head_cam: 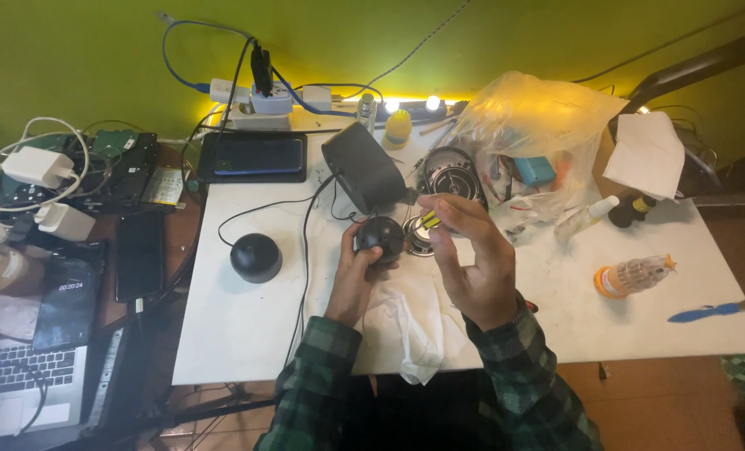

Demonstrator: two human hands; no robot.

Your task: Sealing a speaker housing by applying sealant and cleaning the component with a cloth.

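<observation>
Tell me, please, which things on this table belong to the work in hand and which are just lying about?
In hand:
- left hand gripping a black round speaker shell
- right hand holding a yellow-handled screwdriver
- loose speaker driver beside them

Lying about:
- second black dome
- black box speaker
- plastic bag
- orange-capped bottle
- blue tool
- tablet

Black round speaker shell (380, 235), white table (247, 317), green-plaid sleeves (322, 367), seemingly yellow-and-black screwdriver handle (429, 220).

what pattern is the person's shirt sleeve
Green and dark plaid shirt sleeve, clearest in the head view.
</observation>
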